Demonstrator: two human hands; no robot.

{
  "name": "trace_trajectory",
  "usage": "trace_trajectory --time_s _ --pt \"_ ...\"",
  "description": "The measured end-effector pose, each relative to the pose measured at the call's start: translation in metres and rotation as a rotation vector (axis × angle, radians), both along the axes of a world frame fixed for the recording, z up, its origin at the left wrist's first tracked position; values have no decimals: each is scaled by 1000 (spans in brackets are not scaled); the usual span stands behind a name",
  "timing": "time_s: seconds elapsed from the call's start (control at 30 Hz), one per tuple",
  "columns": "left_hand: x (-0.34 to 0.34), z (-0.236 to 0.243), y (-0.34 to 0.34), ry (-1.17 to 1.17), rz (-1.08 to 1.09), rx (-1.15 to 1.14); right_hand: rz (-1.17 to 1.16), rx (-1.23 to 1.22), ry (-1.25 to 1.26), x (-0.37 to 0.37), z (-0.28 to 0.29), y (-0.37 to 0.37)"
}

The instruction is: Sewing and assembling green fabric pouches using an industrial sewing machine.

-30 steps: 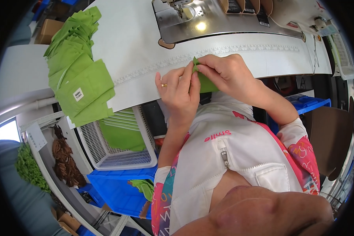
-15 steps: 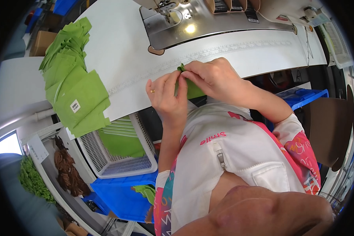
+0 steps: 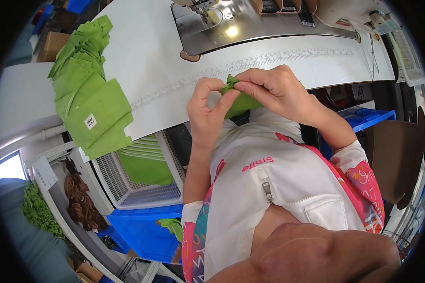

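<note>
A piece of green fabric (image 3: 241,104) hangs from my fingers at the front edge of the white sewing table (image 3: 141,56). My left hand (image 3: 208,106) pinches its upper edge between thumb and forefinger. Close beside it, my right hand (image 3: 275,92) pinches the same edge, where a small folded tip sticks up. My palms hide part of the cloth. To the left lies an overlapping pile of green fabric pieces (image 3: 97,101), the front one bearing a small white label (image 3: 90,121). Beyond my hands is the sewing machine's metal bed (image 3: 255,28).
A ruler scale (image 3: 269,59) runs along the tabletop. Below the table's left side, a white plastic basket (image 3: 153,200) holds more green fabric, above a blue bin (image 3: 141,236). Brown cloth strips (image 3: 82,198) hang farther left. Another blue bin (image 3: 363,118) stands at right.
Both hands have shifted slightly right with the green fabric. My left fingers have re-gripped its edge, and more of the folded tip and hanging cloth shows.
</note>
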State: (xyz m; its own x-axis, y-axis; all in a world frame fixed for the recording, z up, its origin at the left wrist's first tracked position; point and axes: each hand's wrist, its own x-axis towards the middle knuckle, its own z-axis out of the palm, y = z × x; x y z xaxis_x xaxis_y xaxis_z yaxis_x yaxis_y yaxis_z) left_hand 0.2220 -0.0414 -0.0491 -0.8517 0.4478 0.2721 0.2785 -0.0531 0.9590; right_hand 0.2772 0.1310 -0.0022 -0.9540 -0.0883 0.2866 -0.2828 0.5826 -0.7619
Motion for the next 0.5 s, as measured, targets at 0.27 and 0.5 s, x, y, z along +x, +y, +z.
trace_trajectory --time_s 0.27,0.5 --pt "3 -3 -6 -244 -20 149 69 -37 62 0 -5 2" --pt "2 9 1 -620 -206 337 227 5 27 -7 8 9"
